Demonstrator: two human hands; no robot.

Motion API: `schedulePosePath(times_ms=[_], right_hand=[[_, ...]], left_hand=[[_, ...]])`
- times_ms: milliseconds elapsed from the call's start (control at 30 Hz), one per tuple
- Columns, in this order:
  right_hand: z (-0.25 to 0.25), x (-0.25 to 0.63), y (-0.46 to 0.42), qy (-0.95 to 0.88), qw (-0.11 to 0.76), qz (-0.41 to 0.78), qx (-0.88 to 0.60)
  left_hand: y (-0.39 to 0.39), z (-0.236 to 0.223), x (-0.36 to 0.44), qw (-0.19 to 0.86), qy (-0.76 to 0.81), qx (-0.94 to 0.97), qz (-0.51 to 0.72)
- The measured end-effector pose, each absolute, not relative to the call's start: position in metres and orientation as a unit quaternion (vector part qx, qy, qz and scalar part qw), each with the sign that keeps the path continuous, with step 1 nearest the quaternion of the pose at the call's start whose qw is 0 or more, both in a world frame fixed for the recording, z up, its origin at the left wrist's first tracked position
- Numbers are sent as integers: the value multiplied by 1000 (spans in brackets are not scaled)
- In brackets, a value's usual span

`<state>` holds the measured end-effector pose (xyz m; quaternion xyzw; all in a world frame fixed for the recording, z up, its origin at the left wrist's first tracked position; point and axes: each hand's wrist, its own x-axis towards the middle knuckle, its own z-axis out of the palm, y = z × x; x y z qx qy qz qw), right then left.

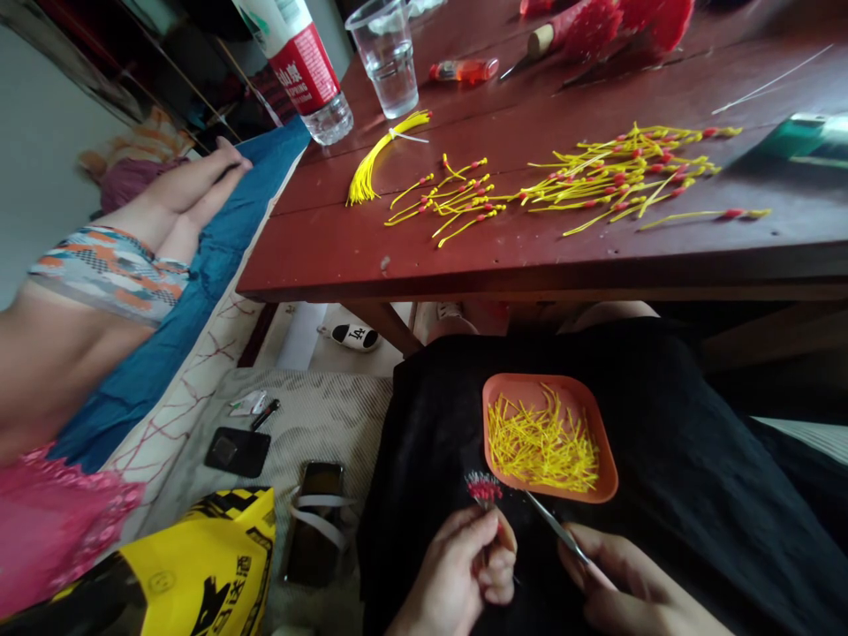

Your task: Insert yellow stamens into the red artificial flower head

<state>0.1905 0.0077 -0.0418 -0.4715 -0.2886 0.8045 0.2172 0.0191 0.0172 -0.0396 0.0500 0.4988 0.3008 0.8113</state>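
My left hand (464, 565) is closed round the stem of a small brush-like bundle (483, 486) with a tuft of red and silvery tips. In my right hand (623, 574) is a slim, pointed metal tool that looks like tweezers (556, 527), its point near the front edge of an orange tray (608, 477). Many short yellow cord pieces (543, 442) fill the tray, which rests on black cloth (424, 459) over my lap. On the table above lie yellow cords with red beads (616, 177) in two loose groups, beside a tied yellow cord bundle (371, 163).
The dark red table (397, 265) has its front edge beyond my lap. A water bottle (308, 79), a plastic cup (390, 66) and a red lighter (464, 71) stand or lie on it. At left are a phone (314, 521), a yellow bag (205, 565) and a person lying down (112, 274).
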Motion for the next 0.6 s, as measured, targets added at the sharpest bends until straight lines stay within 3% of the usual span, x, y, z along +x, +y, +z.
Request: schedulePosePath(times_ms=[600], right_hand=[[-52, 197, 8, -285, 233, 813, -452]], left_hand=[[20, -38, 21, 811, 493, 27, 313]])
